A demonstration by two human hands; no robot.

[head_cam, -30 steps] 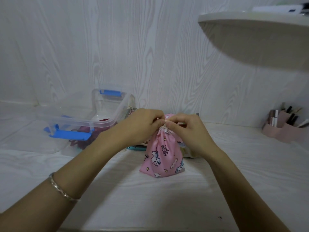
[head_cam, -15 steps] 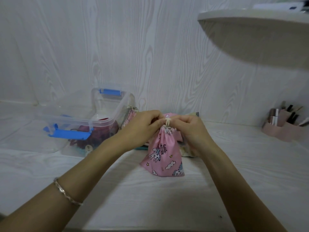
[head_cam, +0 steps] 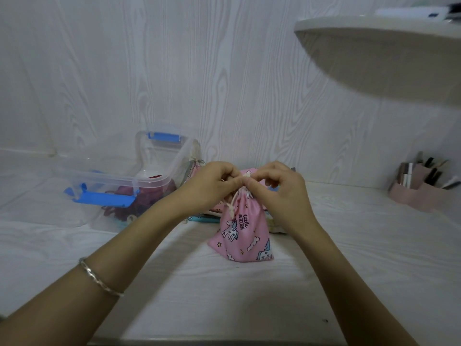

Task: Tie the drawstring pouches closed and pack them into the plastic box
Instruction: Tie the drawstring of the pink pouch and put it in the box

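Atop pouch (head_cam: 243, 236) | left hand (head_cam: 212, 186) pinches drawstring (head_cam: 232, 204) | right hand (head_cam: 277, 188) pinches it

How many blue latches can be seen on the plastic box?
2. The near blue latch hangs at the end of the plastic box facing the person; the far blue latch sits at the end by the wall. No other shows; one could be hidden.

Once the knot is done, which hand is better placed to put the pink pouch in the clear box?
Probably the left hand. It and the right hand both pinch the drawstring at the neck of the pink pouch, but the open plastic box sits on the left; the right must cross over.
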